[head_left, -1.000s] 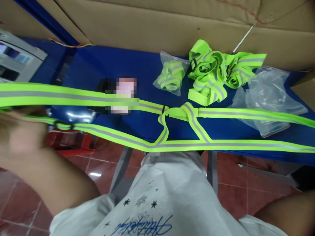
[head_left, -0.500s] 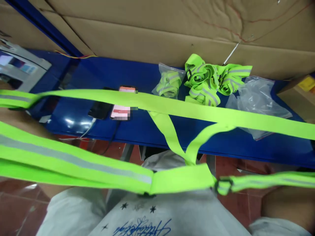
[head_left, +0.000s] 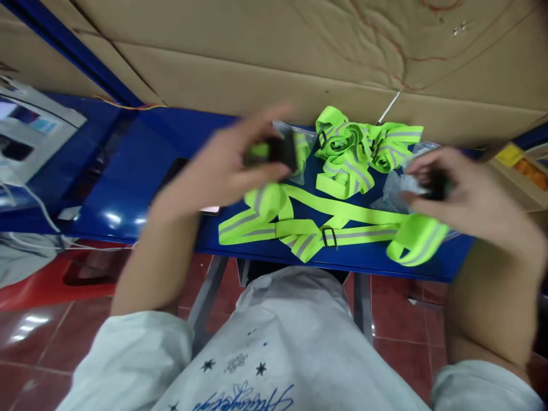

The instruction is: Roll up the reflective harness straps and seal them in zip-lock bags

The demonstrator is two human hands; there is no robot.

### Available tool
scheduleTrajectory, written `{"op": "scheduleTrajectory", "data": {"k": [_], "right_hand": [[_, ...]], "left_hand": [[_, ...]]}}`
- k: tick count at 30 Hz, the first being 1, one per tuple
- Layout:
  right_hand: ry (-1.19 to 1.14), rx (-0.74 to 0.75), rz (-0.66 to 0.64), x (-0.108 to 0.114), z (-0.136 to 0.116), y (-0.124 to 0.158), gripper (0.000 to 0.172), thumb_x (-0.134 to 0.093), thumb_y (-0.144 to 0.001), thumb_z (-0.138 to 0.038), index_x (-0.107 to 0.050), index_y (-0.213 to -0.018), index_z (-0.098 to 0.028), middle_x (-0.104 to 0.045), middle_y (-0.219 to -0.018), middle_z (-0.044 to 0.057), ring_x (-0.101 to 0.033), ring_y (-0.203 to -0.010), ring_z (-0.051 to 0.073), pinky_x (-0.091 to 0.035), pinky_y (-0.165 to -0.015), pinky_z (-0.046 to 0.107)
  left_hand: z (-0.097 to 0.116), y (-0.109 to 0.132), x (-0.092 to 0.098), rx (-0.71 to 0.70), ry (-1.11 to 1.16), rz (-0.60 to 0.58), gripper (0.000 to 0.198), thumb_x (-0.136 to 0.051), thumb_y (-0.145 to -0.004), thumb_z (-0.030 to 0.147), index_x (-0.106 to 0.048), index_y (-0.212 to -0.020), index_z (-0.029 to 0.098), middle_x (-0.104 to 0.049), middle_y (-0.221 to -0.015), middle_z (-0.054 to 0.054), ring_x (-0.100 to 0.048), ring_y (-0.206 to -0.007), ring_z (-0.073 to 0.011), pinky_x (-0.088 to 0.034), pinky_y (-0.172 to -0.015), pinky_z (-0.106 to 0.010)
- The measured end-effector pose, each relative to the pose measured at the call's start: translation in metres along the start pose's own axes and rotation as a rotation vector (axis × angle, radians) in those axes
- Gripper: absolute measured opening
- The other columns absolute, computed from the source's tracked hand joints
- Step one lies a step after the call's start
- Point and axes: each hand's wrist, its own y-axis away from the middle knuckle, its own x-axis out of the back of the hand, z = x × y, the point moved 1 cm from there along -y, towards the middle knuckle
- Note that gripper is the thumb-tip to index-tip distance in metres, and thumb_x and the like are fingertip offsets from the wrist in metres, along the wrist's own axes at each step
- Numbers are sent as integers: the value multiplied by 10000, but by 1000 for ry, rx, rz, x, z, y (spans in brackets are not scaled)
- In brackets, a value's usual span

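Observation:
A lime-yellow reflective strap harness (head_left: 295,228) with grey stripes lies loosely folded on the blue table, a black slider buckle (head_left: 329,236) at its middle. At the harness's left end, my left hand (head_left: 222,165) is closed round a dark buckle-like piece (head_left: 283,152), blurred by motion. My right hand (head_left: 475,191) grips another dark piece (head_left: 437,184) at the right end, where a loop of strap hangs below the fingers. Both pieces are too smeared to make out fully.
Behind the harness lie a heap of similar straps (head_left: 349,148) and a bagged strap (head_left: 302,153). Clear plastic bags (head_left: 389,191) are partly under my right hand. A dark phone (head_left: 173,171) sits behind my left forearm. An open carton (head_left: 516,180) stands at right, a white machine (head_left: 36,128) at left.
The harness, stretched wide across the view before, now lies gathered on the table. Both hands have come inward into view, over its two ends.

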Motion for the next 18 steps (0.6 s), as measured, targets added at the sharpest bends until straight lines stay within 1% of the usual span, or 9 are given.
{"op": "scheduleTrajectory", "data": {"k": [1, 2, 3, 4, 6, 9, 12, 15, 18], "right_hand": [[-18, 36, -62, -13, -4, -5, 342, -776, -907, -400, -674, -1164, -199, -731, -1031, 70, -681, -866, 199, -574, -801, 350], [-36, 68, -123, -27, -8, -11, 371, -771, -874, -376, -651, -1181, -204, -726, -1017, 69, -667, -839, 207, -554, -779, 355], [-53, 93, -178, -41, -12, -15, 413, -752, -864, -356, -622, -1226, -205, -728, -1041, 74, -659, -830, 215, -542, -773, 363], [-64, 107, -211, -54, -16, -19, 450, -744, -854, -339, -598, -1260, -211, -726, -1082, 79, -667, -868, 229, -543, -799, 367], [-79, 121, -245, -72, -20, -23, 501, -731, -837, -297, -561, -1303, -222, -722, -1178, 94, -687, -954, 256, -548, -858, 380], [-101, 104, -252, -83, -23, -22, 528, -722, -823, -264, -536, -1317, -236, -707, -1282, 113, -702, -1064, 294, -552, -926, 404], [-111, 58, -209, -88, -27, -20, 545, -718, -797, -236, -526, -1307, -239, -713, -1271, 112, -712, -1096, 315, -555, -937, 419], [-126, 65, -197, -95, -35, -19, 580, -711, -773, -203, -513, -1317, -241, -702, -1282, 115, -710, -1126, 322, -558, -924, 418], [-163, 65, -184, -95, -41, -19, 601, -742, -787, -241, -509, -1340, -250, -693, -1281, 111, -704, -1120, 308, -565, -917, 413]], "left_hand": [[7, -5, -24, 23, -18, -61, 702, -819, -947, 440, -555, -1562, 227, -687, -1504, -86, -715, -1176, -208, -572, -1076, -377], [13, -10, -46, 40, -10, -123, 575, -817, -952, 389, -630, -1466, 211, -734, -1423, -82, -730, -1182, -223, -578, -1046, -364], [17, -13, -65, 39, 3, -194, 450, -810, -956, 344, -686, -1367, 211, -769, -1342, -67, -735, -1197, -230, -567, -1056, -357], [19, -14, -79, 26, 22, -225, 370, -802, -959, 307, -712, -1305, 213, -784, -1299, -57, -740, -1188, -225, -556, -1062, -347], [19, -15, -96, 25, 68, -242, 318, -790, -967, 285, -717, -1270, 220, -792, -1268, -45, -741, -1182, -215, -535, -1072, -331], [12, -11, -101, 62, 142, -233, 357, -790, -977, 371, -700, -1292, 231, -783, -1282, -37, -737, -1172, -210, -532, -1014, -301], [8, -7, -103, 120, 206, -231, 413, -780, -976, 477, -690, -1309, 249, -776, -1281, -29, -735, -1153, -212, -531, -973, -291], [9, -5, -106, 125, 241, -228, 401, -768, -983, 491, -690, -1293, 249, -772, -1279, -25, -727, -1142, -208, -518, -982, -291], [11, -5, -101, 134, 238, -187, 409, -777, -971, 511, -702, -1272, 245, -772, -1254, -29, -714, -1130, -206, -511, -971, -285]]}}
